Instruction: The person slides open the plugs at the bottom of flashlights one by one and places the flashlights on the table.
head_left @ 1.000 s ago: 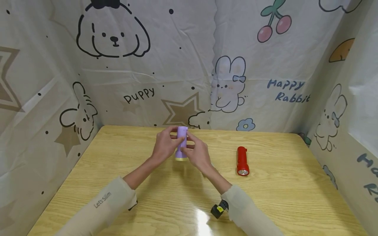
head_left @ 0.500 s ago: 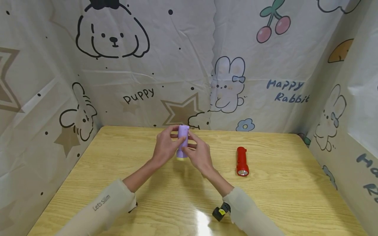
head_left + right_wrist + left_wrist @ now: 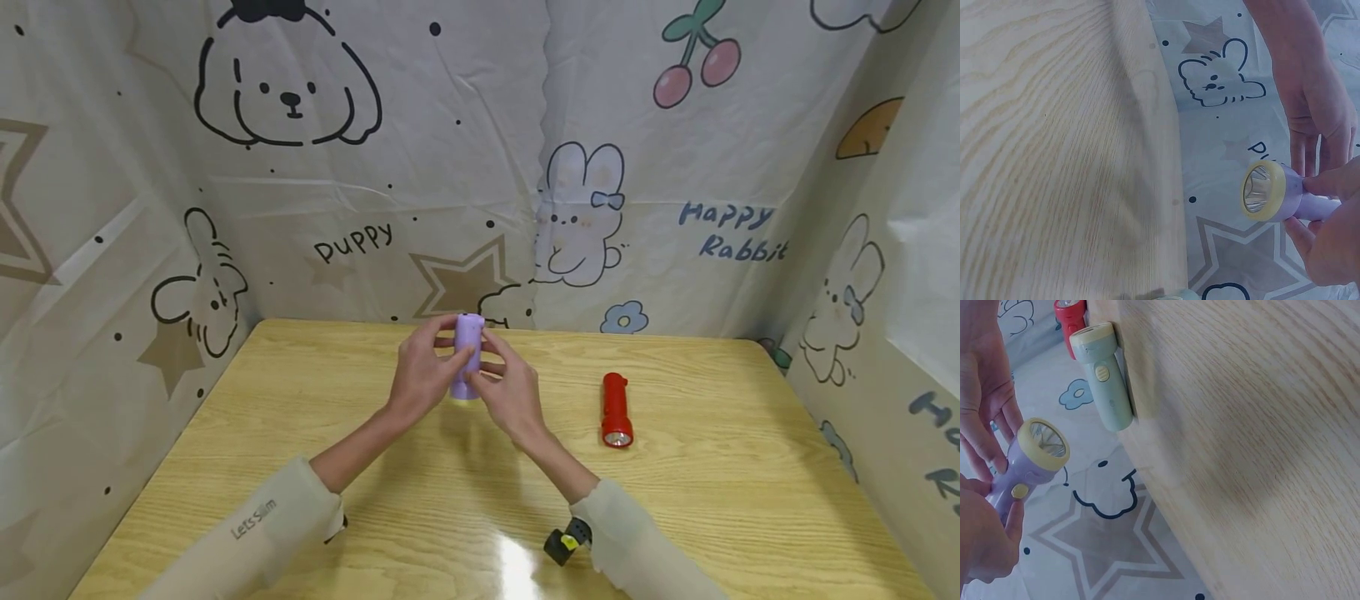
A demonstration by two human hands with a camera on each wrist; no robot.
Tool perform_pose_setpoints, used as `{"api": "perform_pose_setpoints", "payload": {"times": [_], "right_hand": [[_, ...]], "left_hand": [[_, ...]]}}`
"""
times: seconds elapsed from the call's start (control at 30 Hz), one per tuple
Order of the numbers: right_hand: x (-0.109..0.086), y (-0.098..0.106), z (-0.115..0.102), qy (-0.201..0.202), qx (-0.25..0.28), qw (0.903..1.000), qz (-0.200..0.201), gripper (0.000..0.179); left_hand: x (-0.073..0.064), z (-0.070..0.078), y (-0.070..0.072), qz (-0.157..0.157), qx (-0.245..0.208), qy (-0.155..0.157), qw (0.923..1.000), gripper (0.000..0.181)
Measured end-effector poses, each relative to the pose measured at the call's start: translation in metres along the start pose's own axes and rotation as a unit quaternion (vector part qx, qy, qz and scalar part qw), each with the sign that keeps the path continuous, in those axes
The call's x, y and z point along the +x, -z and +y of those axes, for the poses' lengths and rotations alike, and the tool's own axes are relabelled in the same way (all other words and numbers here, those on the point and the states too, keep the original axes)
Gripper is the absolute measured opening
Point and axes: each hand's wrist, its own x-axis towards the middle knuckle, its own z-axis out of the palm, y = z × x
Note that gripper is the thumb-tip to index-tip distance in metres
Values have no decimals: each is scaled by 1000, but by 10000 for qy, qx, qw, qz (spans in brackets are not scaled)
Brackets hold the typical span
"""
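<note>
A purple flashlight (image 3: 469,332) with a pale yellow rim is held up by both hands above the far part of the table, its lens end low and towards me. My left hand (image 3: 422,371) grips it from the left; in the left wrist view its thumb lies on the yellow switch (image 3: 1020,490). From the right, my right hand (image 3: 513,396) pinches the body near the lens end. The lens (image 3: 1257,189) shows no clear light. A pale green flashlight (image 3: 1109,387) stands near the right hand, hidden in the head view behind that arm.
On the right of the wooden table (image 3: 697,467) lies a red flashlight (image 3: 616,408), its lens towards me. A printed cloth (image 3: 465,167) hangs around the table's back and sides. A black wrist camera (image 3: 561,546) sits below the right cuff.
Both hands have shifted slightly up and to the right with the purple flashlight, keeping their grip. The red flashlight stays where it was.
</note>
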Motion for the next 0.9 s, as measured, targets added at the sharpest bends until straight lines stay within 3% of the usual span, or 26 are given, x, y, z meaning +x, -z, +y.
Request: {"api": "perform_pose_setpoints", "payload": {"times": [0.33,0.57,0.9], "right_hand": [[-1,1,1,-39,180,9998,0,65],[-11,9,-44,-51,102,9999,-26,57],[-11,13,-46,-152,130,9996,-221,58]], "left_hand": [[-3,2,-2,99,28,-183,9998,42],[-4,5,-3,99,7,-136,9999,44],[-9,6,-4,207,14,-397,9990,43]]}}
